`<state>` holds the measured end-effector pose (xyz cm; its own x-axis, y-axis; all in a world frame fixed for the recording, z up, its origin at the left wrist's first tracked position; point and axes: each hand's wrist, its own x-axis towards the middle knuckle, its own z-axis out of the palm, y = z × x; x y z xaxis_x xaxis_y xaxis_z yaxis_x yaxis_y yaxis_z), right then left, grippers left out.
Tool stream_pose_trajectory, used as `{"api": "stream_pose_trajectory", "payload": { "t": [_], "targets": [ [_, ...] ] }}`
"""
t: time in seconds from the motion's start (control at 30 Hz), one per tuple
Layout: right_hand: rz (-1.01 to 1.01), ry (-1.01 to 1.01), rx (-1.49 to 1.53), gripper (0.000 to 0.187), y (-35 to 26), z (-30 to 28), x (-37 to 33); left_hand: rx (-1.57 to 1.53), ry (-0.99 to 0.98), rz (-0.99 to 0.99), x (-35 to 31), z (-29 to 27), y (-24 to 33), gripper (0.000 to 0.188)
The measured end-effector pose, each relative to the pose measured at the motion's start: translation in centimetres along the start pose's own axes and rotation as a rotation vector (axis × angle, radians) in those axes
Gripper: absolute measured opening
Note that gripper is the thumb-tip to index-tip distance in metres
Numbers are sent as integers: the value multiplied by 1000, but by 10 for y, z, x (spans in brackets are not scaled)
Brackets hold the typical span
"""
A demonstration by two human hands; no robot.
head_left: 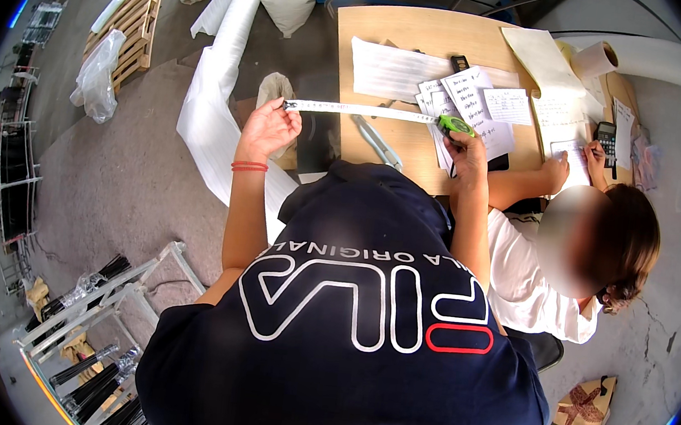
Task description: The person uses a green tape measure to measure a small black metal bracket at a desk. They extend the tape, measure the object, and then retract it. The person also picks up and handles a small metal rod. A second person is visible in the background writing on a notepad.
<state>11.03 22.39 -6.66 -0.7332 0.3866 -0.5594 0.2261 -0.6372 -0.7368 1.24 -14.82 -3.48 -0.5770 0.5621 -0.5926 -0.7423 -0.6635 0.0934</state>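
A tape measure is stretched level between my two hands. My right hand (468,149) grips its green case (454,126) above the papers at the table's near edge. The white blade (358,110) runs left from the case, and my left hand (269,126) pinches its end, out past the table's left edge. A red band circles my left wrist. Handwritten sheets (468,96) lie fanned out just beyond the case. Below the blade, a pale blue-grey cutter-like tool (377,142) rests on the wooden table (390,37).
At the right, a person in a white shirt (542,293) writes on paper beside a calculator (605,138). White foam sheeting (204,101) hangs left of the table. A wooden pallet (139,25) stands far left. A metal rack (115,297) with black rods is at the lower left.
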Motion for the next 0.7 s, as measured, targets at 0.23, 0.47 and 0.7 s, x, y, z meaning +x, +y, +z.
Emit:
{"api": "stream_pose_trajectory", "payload": {
  "t": [0.23,0.47,0.7],
  "targets": [
    [-40,3,-12,24,-19,-16,-4,-52,23,89,-14,-8,22,24],
    [-41,86,-47,24,-25,-26,2,-62,39,131,-20,-15,35,25],
    [-12,56,-56,23,-22,-32,7,-83,95,162,-22,-15,30,20]
  ]
}}
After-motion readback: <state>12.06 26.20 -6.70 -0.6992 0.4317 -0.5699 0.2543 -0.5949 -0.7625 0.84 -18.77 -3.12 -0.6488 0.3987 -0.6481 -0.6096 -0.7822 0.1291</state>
